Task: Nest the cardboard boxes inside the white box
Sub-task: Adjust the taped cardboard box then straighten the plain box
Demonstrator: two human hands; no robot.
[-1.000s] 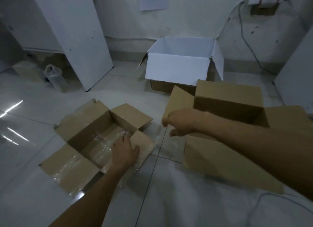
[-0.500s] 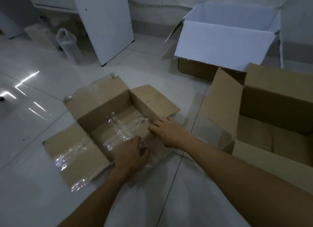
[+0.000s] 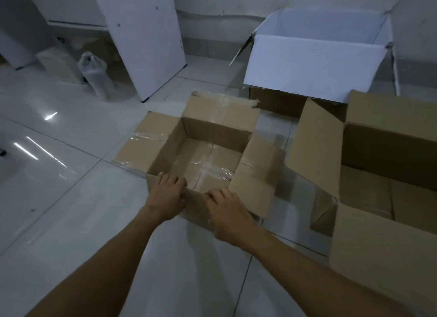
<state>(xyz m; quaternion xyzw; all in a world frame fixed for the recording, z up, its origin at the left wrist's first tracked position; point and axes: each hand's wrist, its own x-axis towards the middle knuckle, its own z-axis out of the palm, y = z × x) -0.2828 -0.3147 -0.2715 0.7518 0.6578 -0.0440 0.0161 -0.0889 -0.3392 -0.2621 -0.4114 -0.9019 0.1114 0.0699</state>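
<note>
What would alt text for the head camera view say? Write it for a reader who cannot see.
Both hands, left hand and right hand, grip the near wall of a small open cardboard box on a tiled floor. A larger open cardboard box stands to its right, and an open white box stands behind them by the wall.

small cardboard box [image 3: 208, 155]: open, upright, flaps splayed, clear tape on its bottom. White box [image 3: 314, 63] behind it, open. Larger cardboard box [image 3: 383, 174] to its right, open, upright.
</note>
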